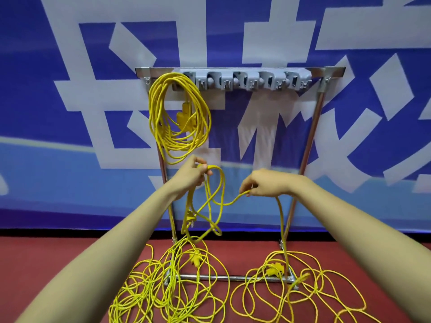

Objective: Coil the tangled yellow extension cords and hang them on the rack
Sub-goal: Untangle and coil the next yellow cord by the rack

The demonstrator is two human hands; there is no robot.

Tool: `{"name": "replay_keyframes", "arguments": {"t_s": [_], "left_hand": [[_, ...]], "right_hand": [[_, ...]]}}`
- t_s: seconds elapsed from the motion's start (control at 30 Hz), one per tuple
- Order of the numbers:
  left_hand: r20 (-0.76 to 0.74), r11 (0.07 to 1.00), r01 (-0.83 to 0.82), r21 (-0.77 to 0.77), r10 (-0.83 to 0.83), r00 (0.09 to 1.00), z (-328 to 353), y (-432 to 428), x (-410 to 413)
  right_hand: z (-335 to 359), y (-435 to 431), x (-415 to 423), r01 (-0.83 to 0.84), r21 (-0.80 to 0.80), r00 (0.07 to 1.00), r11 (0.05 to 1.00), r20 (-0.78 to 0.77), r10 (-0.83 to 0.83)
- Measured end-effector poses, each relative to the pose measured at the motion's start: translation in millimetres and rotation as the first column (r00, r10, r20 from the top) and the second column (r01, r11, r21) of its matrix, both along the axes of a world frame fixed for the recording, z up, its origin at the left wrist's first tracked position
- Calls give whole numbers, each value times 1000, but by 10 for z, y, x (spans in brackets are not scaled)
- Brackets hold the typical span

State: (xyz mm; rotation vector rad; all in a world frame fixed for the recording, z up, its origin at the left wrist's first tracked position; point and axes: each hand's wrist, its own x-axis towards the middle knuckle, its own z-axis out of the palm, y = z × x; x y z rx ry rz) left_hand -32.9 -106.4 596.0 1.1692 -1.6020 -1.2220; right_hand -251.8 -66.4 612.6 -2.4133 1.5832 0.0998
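Observation:
A metal rack (310, 136) stands before me with a grey hook bar (247, 80) along its top. One coiled yellow cord (155, 117) hangs from the leftmost hook. My left hand (190, 176) grips a few loops of another yellow cord (220, 183), whose plug (189, 216) dangles below. My right hand (265, 183) pinches the same cord, which drops from it to the floor. Two tangled piles of yellow cord lie on the red floor, the left pile (163, 292) and the right pile (310, 290).
A blue and white banner (70, 136) covers the wall behind the rack. The rack's bottom bar (233, 278) lies across the floor among the cords. Yellow plugs (275, 269) rest in the piles. Several hooks to the right of the hung coil are empty.

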Motion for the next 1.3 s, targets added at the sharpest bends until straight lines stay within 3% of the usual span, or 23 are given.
{"name": "replay_keyframes", "arguments": {"t_s": [0.1,0.23,0.33,0.43,0.5,0.57,0.6,0.73,0.8,0.87,0.93,0.97,1.03,1.13,1.23,1.3], "left_hand": [[-7,997,69,-36,-69,998,-77,43,-75],[8,985,170,-41,-170,985,-126,144,-159],[-17,977,211,-26,-211,977,-112,160,-158],[-121,981,193,23,-189,974,-47,164,-133],[-233,990,138,36,-126,964,58,145,-96],[-317,994,98,48,-78,945,173,93,-37],[-336,994,92,54,-69,939,219,70,-9],[-331,995,90,45,-70,941,323,41,45],[-327,997,69,18,-59,943,374,31,59],[-263,998,62,-20,-65,963,395,18,91],[-124,994,98,-55,-104,987,340,-5,120],[-22,991,109,-74,-111,994,295,-19,129],[239,981,112,-156,-73,968,183,-83,125],[577,943,161,-291,40,815,43,-188,151],[650,935,210,-284,27,759,-3,-244,200],[643,935,230,-271,-2,766,21,-249,211]], "right_hand": [[11,30,171,-94,13,978,996,186,90],[55,36,241,-21,-75,856,997,514,56],[46,24,249,63,-214,790,975,607,82],[-1,19,242,265,-325,763,908,646,9],[-119,10,221,348,-171,686,922,716,-126],[-291,-17,187,297,49,571,954,791,-218],[-368,-30,155,266,93,556,960,798,-231],[-545,-43,11,229,96,751,969,615,-239],[-666,-44,-35,238,178,757,955,582,-297],[-699,-46,-69,284,203,610,937,716,-339],[-590,-54,-143,398,118,391,910,875,-284],[-504,-65,-203,461,47,341,886,912,-226],[-313,-73,-321,505,-107,411,857,902,-130],[-102,-41,-403,365,-196,630,910,772,-86],[35,27,-360,226,-174,776,958,627,-69],[53,64,-286,125,-145,894,982,445,-48]]}}
